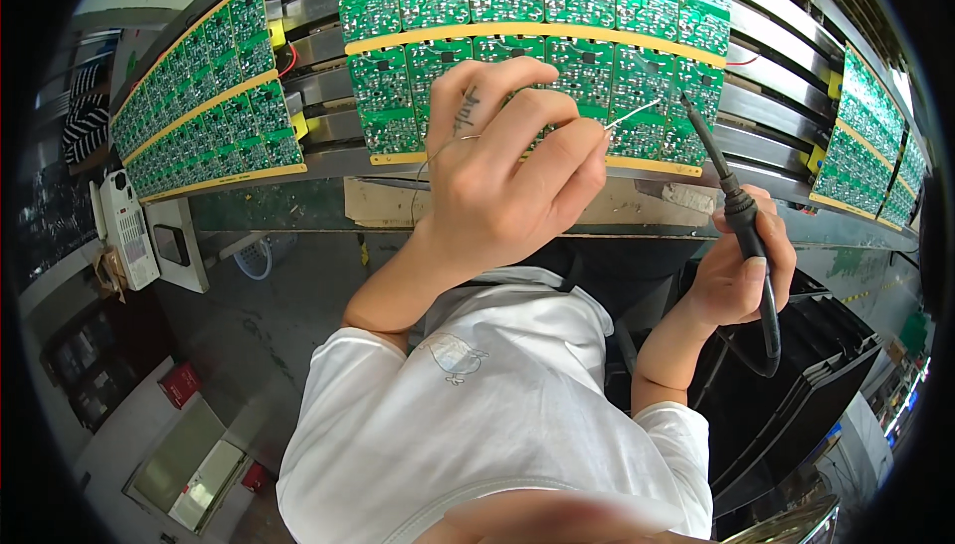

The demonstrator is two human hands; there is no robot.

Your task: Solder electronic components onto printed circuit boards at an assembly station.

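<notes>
A large green circuit board panel [497, 2], split into small boards by yellow strips, lies across metal rails in front of me. My left hand [507, 171] is over its near half, fingers curled and closed on a thin solder wire [633, 116]. One end of the wire sticks out toward the right of the panel, and a loose strand trails by the wrist. My right hand [731, 280] is closed around the black handle of a soldering iron [741, 208]. The iron points up and away, its tip over the panel's right part, close to the wire's end. Whether the tip touches the board, I cannot tell.
More circuit board panels lie on the rails at the left [214, 96] and right [860, 141]. A beige strip [398, 204] runs along the near bench edge. A white boxy device [127, 226] stands at left, black stacked trays [796, 395] at lower right.
</notes>
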